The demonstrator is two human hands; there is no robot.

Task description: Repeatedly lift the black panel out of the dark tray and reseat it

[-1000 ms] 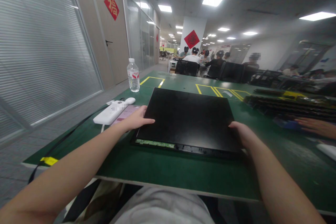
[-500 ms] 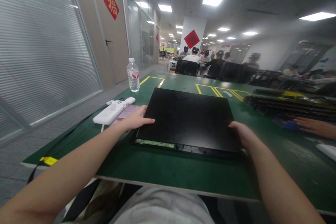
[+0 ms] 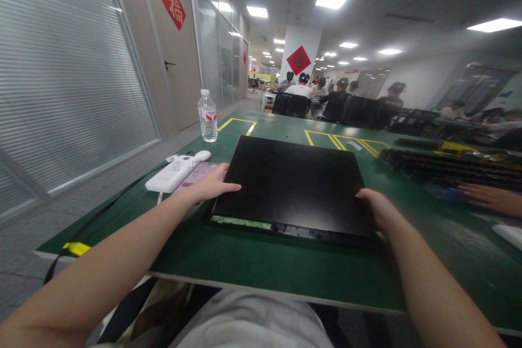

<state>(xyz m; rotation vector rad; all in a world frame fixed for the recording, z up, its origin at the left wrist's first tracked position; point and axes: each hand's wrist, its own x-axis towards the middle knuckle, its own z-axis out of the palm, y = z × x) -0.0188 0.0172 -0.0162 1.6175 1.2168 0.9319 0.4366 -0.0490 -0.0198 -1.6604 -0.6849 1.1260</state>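
Note:
A black flat display panel (image 3: pixel 291 185) lies on the green table (image 3: pixel 261 266) in front of me. Along its near edge runs a dark strip with a green circuit board (image 3: pixel 240 222) exposed at the left. My left hand (image 3: pixel 218 182) grips the panel's left edge, thumb on top and fingers mostly hidden beside or under it. At the right edge, my right hand (image 3: pixel 377 207) holds the panel the same way, its thumb tip on the surface and its other fingers out of sight.
Left of the panel lie a white device (image 3: pixel 171 173) with a cable and a pink phone-like item (image 3: pixel 194 175). A water bottle (image 3: pixel 207 117) stands behind them. On the right are stacked dark panels (image 3: pixel 452 163) and another person's hand (image 3: pixel 493 197). Yellow tape outlines mark the far tabletop.
Both of my hands and the panel keep their places. The view has shifted very slightly, and the other person's hand at the right has moved a little.

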